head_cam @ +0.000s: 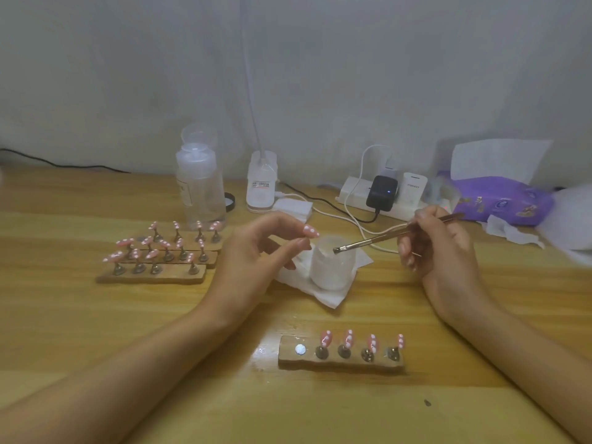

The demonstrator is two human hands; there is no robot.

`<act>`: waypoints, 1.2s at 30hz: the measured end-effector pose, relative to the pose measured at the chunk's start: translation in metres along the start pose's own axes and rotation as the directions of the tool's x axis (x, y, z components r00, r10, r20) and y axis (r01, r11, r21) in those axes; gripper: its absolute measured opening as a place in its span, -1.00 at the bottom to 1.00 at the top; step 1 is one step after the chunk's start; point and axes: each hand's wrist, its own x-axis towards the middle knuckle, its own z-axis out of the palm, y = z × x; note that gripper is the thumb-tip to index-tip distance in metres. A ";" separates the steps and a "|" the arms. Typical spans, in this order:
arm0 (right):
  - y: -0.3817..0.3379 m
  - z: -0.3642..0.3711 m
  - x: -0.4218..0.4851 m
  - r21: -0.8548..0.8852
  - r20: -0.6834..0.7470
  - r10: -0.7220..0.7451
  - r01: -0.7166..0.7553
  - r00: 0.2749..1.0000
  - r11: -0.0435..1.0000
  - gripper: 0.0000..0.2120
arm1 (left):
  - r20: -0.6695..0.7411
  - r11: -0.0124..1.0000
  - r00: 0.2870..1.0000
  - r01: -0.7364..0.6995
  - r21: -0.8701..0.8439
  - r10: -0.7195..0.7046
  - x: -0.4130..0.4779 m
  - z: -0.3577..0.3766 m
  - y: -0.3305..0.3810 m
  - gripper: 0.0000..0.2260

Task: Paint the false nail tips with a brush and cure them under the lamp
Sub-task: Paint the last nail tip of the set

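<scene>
Head view, looking down on a yellow wooden desk (96,331). Right hand (445,248) up by the jar, fingers curled tight round a thin metal brush (384,237), hairy end right at the mouth of a small white jar (333,264). Left hand (256,251) beside it, thumb and first finger pinched on one pink nail tip (311,231) with white dots, other fingers loose and apart. Looks like a stop to pick up more gel.

Close by, a rough wooden strip (339,363) with four shiny pink dotted tips (349,338) on little metal posts. One round bare spot (300,349) at its left end, likely the home of the pinched tip. Far left, more strips (153,277) full of the same pink tips, looking painted already. Left to do, at a guess: brush this one, put it back, then cure.

White lamp (261,184) with a bendy neck at the back, well apart from the tips. Jar round and frosted, on soft crumpled paper (326,296).
</scene>
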 end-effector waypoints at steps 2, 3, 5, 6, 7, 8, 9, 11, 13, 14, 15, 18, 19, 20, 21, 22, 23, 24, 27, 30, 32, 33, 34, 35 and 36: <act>0.001 -0.001 0.001 0.033 -0.018 0.050 -0.050 0.999 0.998 -0.77 | 0.006 0.999 1.000 0.003 0.039 -0.003 0.000 0.001 -0.002 -0.92; 0.001 -0.001 0.002 0.041 -0.018 0.071 -0.070 0.997 0.997 -0.79 | 0.010 0.999 1.000 0.005 0.053 -0.006 -0.001 0.001 -0.003 -0.93; 0.002 -0.001 0.004 0.054 -0.014 0.097 -0.097 0.995 0.994 -0.80 | 0.011 0.997 1.000 0.002 0.075 -0.003 -0.001 0.002 -0.004 -0.93; 0.002 -0.001 0.004 0.061 -0.013 0.104 -0.103 0.995 0.993 -0.80 | 0.012 0.996 1.000 0.000 0.084 -0.001 0.000 0.002 -0.004 -0.93; 0.002 -0.001 0.005 0.067 -0.013 0.108 -0.107 0.994 0.992 -0.80 | 0.016 0.996 1.000 0.004 0.090 -0.005 0.000 0.002 -0.004 -0.94; 0.001 -0.001 0.005 0.069 -0.013 0.111 -0.109 0.994 0.992 -0.80 | 0.020 0.996 1.000 0.011 0.094 -0.013 0.000 0.002 -0.004 -0.94; 0.001 -0.001 0.005 0.070 -0.011 0.111 -0.110 0.994 0.992 -0.80 | 0.022 0.995 1.000 0.019 0.098 -0.021 0.000 0.002 -0.004 -0.95; 0.001 -0.001 0.005 0.070 0.000 0.102 -0.102 0.995 0.992 -0.81 | 0.019 0.994 0.999 0.024 0.104 -0.026 0.001 0.002 -0.004 -0.95; 0.000 0.000 0.005 0.069 0.017 0.093 -0.094 0.996 0.993 -0.81 | 0.019 0.995 1.000 0.018 0.098 -0.020 0.000 0.003 -0.004 -0.96; 0.000 0.001 0.004 0.065 0.027 0.087 -0.089 0.996 0.994 -0.81 | 0.021 0.995 1.000 0.013 0.096 -0.015 0.000 0.003 -0.003 -0.96; -0.001 0.002 0.004 0.059 0.041 0.080 -0.083 0.996 0.995 -0.80 | 0.023 0.995 1.000 0.008 0.097 -0.011 -0.001 0.003 -0.003 -0.96; -0.001 0.003 0.003 0.037 0.095 0.053 -0.057 0.994 0.998 -0.79 | 0.026 0.995 1.000 0.010 0.102 -0.012 -0.001 0.003 -0.003 -0.97; -0.001 0.003 0.003 0.031 0.112 0.047 -0.051 0.993 0.998 -0.79 | 0.027 0.995 1.000 0.010 0.103 -0.013 -0.001 0.003 -0.003 -0.97; -0.001 0.003 0.003 0.025 0.127 0.044 -0.047 0.991 0.999 -0.80 | 0.029 0.994 0.999 0.011 0.106 -0.014 -0.001 0.003 -0.003 -0.97; -0.001 0.003 0.002 0.018 0.140 0.043 -0.046 0.989 0.999 -0.80 | 0.030 0.994 0.999 0.011 0.111 -0.014 0.000 0.003 -0.003 -0.97; -0.001 0.003 0.002 0.008 0.150 0.045 -0.046 0.988 0.999 -0.80 | 0.031 0.993 0.999 0.009 0.117 -0.013 0.000 0.002 -0.003 -0.97; 0.000 0.003 0.002 -0.006 0.152 0.047 -0.047 0.987 0.999 -0.81 | 0.029 0.993 1.000 0.008 0.120 -0.011 0.000 0.002 -0.004 -0.97; 0.000 0.003 0.001 -0.019 0.144 0.050 -0.048 0.988 0.999 -0.81 | 0.026 0.993 1.000 0.007 0.120 -0.010 0.000 0.002 -0.004 -0.96; 0.000 0.001 0.002 -0.022 0.096 0.052 -0.050 0.994 0.999 -0.82 | 0.026 0.992 1.000 0.008 0.123 -0.012 0.000 0.002 -0.004 -0.95; -0.002 0.002 0.002 0.006 0.138 0.040 -0.041 0.990 0.999 -0.82 | 0.029 0.992 1.000 0.006 0.129 -0.010 0.001 0.003 -0.004 -0.92; -0.002 0.004 0.001 -0.024 0.172 0.040 -0.036 0.984 0.999 -0.82 | 0.025 0.990 1.000 0.006 0.137 -0.009 0.001 0.002 -0.005 -0.91; -0.002 0.004 0.000 -0.039 0.163 0.043 -0.037 0.986 0.999 -0.82 | 0.024 0.990 1.000 0.004 0.139 -0.007 0.001 0.002 -0.005 -0.91; -0.002 0.004 0.000 -0.045 0.139 0.046 -0.040 0.989 0.998 -0.81 | 0.024 0.990 1.000 0.000 0.138 -0.003 0.000 0.002 -0.005 -0.91; -0.001 0.002 0.001 -0.045 0.110 0.048 -0.043 0.993 0.998 -0.80 | 0.025 0.991 1.000 -0.005 0.137 0.001 0.000 0.002 -0.004 -0.92; -0.001 0.002 0.002 -0.036 0.088 0.049 -0.046 0.995 0.998 -0.80 | 0.027 0.990 1.000 -0.007 0.139 0.004 0.000 0.002 -0.004 -0.92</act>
